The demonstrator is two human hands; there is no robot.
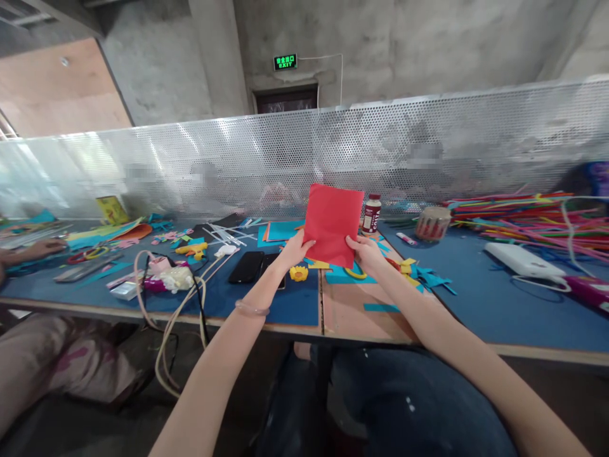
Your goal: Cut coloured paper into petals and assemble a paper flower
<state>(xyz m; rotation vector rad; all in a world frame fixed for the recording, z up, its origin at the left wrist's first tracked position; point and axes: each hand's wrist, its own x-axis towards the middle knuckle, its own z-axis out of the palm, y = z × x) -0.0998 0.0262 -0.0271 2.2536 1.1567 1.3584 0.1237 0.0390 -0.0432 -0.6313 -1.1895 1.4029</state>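
Note:
A red sheet of paper is held up above the table, nearly upright and facing me. My left hand pinches its lower left edge, thumb on the near side. At the lower right edge my right hand grips it the same way. The fingers behind the sheet are hidden. Below the paper lie a yellow paper flower, blue paper pieces and a yellow scissors handle. A black phone rests left of my left hand.
A bottle stands behind the sheet. Rightward are a round container, a white power strip and many coloured pipe cleaners. Leftward lie a yellow glue gun and looping cables. Another person's hand is at far left. A perforated metal screen borders the table.

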